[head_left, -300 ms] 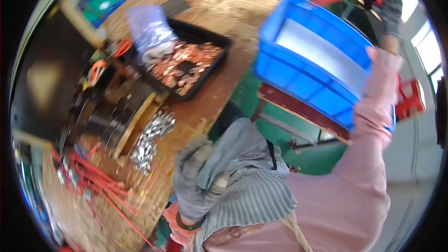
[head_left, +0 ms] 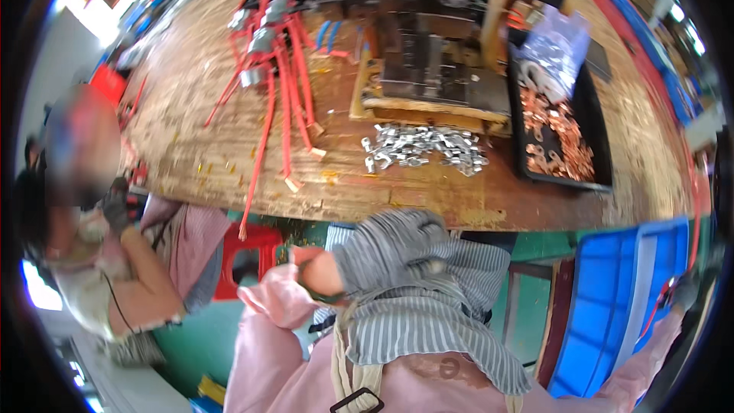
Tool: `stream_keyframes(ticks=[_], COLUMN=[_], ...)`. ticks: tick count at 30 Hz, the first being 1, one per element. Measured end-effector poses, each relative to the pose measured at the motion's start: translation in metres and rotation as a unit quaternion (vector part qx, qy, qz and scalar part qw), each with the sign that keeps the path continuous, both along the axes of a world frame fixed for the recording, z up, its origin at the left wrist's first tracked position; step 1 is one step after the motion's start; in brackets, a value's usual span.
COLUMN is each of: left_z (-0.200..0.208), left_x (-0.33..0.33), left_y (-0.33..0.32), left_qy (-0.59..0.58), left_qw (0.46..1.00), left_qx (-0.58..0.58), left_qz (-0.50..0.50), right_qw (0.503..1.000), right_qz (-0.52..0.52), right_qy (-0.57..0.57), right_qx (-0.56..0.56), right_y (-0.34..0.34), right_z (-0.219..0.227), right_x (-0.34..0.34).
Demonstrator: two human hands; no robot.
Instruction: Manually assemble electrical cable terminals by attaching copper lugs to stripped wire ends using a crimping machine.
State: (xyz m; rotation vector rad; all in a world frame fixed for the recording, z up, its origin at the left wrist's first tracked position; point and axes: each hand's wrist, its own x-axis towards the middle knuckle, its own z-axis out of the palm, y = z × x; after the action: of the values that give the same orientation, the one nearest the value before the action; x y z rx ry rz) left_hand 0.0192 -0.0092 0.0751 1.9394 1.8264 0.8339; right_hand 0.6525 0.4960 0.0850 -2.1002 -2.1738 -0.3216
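Observation:
My left hand (head_left: 397, 248), in a grey knit glove, rests on the striped apron (head_left: 428, 321) over my lap. Its fingers lie loosely across the cloth, with no object visible in them. At the far right, my gloved right hand (head_left: 683, 294) is closed around a red cable (head_left: 694, 241) beside the blue crate (head_left: 596, 291). A small metal part seems to sit at its fingers, too small to make out. Past my left hand, a pile of silver metal terminals (head_left: 424, 145) lies on the wooden table (head_left: 306, 203).
A black tray (head_left: 604, 172) holds copper terminals (head_left: 569, 138) and a plastic bag (head_left: 556, 50). Behind the silver pile stands a dark metal press (head_left: 436, 69). Red cables with grey cylinders (head_left: 264, 38) lie to the left. A co-worker (head_left: 115, 260) sits near a red stool (head_left: 248, 248).
The view has swung round to the right, so the table now lies straight ahead and the crate at lower right. My right hand still holds red cable; my left stays on my lap.

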Motion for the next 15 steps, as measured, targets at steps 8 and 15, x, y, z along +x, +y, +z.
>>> stream_keyframes(ticks=[8,15], left_z=[0.015,-0.031], left_x=[-0.162,-0.344], left_y=[-0.070,-0.067], left_qy=[0.237,0.430], left_qw=[0.898,0.762], left_qx=[-0.162,-0.169], left_qz=[0.334,0.453], right_qw=[0.982,0.957], right_qz=[0.167,0.285], right_qy=[-0.091,0.004], right_qx=[-0.014,-0.042], right_y=[0.180,0.098], right_z=[-0.054,-0.091], right_x=[0.208,0.256])
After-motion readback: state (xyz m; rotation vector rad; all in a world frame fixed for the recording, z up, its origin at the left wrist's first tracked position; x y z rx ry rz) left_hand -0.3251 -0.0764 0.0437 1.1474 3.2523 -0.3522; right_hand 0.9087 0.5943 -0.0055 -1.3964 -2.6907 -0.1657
